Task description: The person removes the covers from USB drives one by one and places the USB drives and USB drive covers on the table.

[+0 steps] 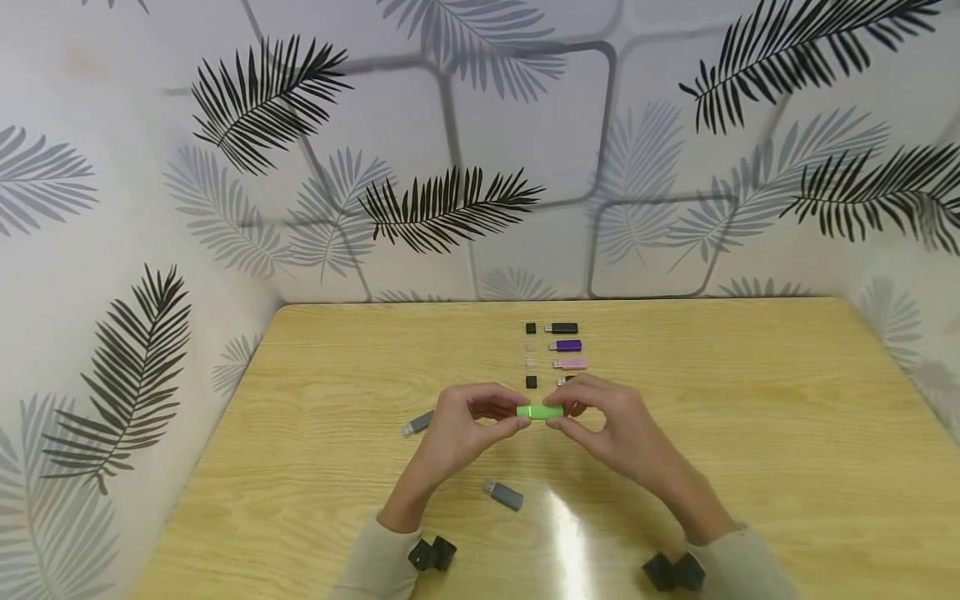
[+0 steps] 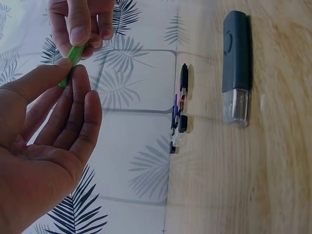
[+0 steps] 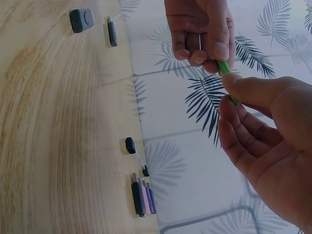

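Observation:
A bright green USB stick (image 1: 540, 412) is held level above the table between both hands. My left hand (image 1: 468, 425) pinches its left end, a short piece set off by a pale line, between thumb and fingertips. My right hand (image 1: 611, 421) pinches the longer right end the same way. In the left wrist view, the green USB stick (image 2: 73, 61) shows between the two sets of fingertips. A grey USB stick (image 1: 420, 422) lies beside the left hand, partly hidden by it. Another grey USB stick (image 1: 504, 495) lies nearer, between the forearms.
Beyond the hands, a column of USB sticks runs back: black (image 1: 562, 328), purple (image 1: 566, 346), pink (image 1: 572, 364), and a dark one (image 1: 566, 381) partly hidden by the right hand. Left of them are black caps (image 1: 531, 382) and clear caps (image 1: 531, 363). A patterned wall (image 1: 525, 133) borders the wooden table (image 1: 337, 367).

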Demonstrator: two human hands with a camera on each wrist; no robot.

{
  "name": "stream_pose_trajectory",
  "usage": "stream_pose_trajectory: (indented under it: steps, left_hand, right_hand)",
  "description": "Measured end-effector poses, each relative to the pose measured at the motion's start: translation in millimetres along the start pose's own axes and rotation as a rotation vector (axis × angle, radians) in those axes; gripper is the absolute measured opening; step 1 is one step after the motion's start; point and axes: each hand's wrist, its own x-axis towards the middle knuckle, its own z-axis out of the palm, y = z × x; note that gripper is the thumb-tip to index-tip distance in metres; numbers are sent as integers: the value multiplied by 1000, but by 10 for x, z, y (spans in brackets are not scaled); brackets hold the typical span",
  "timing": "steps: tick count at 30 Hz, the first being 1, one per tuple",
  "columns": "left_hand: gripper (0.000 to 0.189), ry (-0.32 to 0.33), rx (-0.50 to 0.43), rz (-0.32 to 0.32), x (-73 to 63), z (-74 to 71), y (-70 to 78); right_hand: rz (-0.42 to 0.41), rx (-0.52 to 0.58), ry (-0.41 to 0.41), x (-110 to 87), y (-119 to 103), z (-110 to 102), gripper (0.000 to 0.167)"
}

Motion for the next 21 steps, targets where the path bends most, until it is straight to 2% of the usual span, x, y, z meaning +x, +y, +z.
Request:
stream_pose_trajectory:
  steps: [3,8,10,16,21]
  left_hand:
    - [17,8,-22,-2,-5,-52,-10]
    - [18,111,-46,-6,-35,-214,-17]
    - [19,126,-42,-12,-38,-254,-30]
    - [20,78,-57,-54,-16,-227,-66]
    - [19,80,-46,-61,-2,-166,-119]
  right_hand:
    - [-3,-23,3,-7,16,-48,28]
    - [17,-74,44,-42,68,-185,34]
    - [30,-76,42,-53,85,-224,33]
    - [42,-87,39,-63,130,-254,31]
    - [59,-98,55,-75,188,-258,33]
